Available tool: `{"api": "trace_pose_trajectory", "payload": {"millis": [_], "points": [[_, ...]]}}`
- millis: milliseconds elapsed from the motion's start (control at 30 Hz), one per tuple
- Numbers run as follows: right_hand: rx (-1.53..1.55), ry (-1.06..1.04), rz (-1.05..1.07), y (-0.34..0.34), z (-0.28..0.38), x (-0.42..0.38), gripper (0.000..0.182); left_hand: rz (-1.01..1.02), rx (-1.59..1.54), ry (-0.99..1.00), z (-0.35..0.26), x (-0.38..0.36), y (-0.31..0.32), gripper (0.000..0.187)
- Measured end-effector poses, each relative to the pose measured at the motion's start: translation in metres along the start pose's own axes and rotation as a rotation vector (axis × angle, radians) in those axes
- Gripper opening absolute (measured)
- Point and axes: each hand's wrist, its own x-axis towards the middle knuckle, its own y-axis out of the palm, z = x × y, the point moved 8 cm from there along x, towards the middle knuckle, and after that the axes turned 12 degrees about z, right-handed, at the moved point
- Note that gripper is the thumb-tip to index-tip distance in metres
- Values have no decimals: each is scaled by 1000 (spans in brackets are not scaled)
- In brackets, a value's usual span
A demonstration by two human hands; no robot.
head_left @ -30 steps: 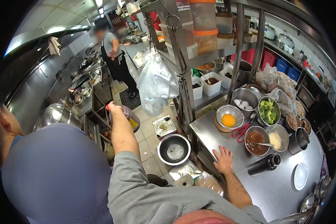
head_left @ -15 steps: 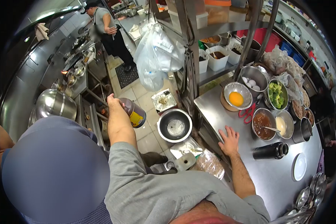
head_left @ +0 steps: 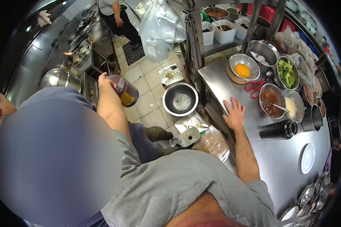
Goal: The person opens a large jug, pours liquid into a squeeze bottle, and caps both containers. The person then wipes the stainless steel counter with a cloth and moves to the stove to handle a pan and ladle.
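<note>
At the end of my outstretched left arm, my left hand (head_left: 105, 80) is closed on a large dark plastic jar (head_left: 125, 91) with a yellow label, tilted above the floor. Part of the grip is hidden behind my hand and wrist. On the steel table (head_left: 250, 151), near its left edge, my right hand (head_left: 235, 113) lies with its fingers spread and nothing in it. Close by are red-handled scissors (head_left: 255, 88), a bowl of reddish-brown sauce (head_left: 271, 100) with a spoon, and a black bottle (head_left: 276, 130) lying on its side.
A person in a blue cap (head_left: 57, 159) stands close at my left. Another person (head_left: 121, 22) is by the stoves. An empty steel bowl (head_left: 180, 99) sits low in the aisle. Bowls of egg yolk (head_left: 243, 70) and greens (head_left: 286, 73) stand on the table; a plastic bag (head_left: 161, 34) hangs above.
The view has shifted, so most of the scene sits higher in the frame. My left hand still holds the jar, and my right hand stays on the table. The far person's raised hand has lowered.
</note>
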Motion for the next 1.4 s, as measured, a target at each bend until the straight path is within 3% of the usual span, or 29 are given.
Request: {"api": "trace_pose_trajectory", "payload": {"millis": [167, 333, 500, 633, 833, 900, 1000, 1200, 1400], "points": [[-18, 23, -26, 4, 1, 2, 74, 39, 22, -39, -2, 1, -13, 47], [-65, 223, 38, 12, 13, 25, 74, 102, 45, -81, 34, 79, 0, 56], [-111, 293, 30, 9, 18, 37, 73, 48, 173, -229, 109, 147, 37, 34], [-148, 333, 51, 14, 17, 48, 75, 30, 208, -266, 174, 221, 72, 30], [-215, 402, 145, 19, 17, 57, 80, 104, 225, -171, 231, 322, 138, 23], [-226, 399, 142, 19, 17, 59, 79, 330, 17, -127, 232, 338, 184, 19], [-268, 373, 125, 23, 16, 61, 77, 391, -11, -99, 239, 358, 228, 23], [-323, 353, 132, 25, 17, 64, 75, 402, -8, -37, 280, 390, 288, 33], [-333, 317, 150, 29, 13, 63, 76, 289, 110, 141, 309, 394, 303, 44]]}}
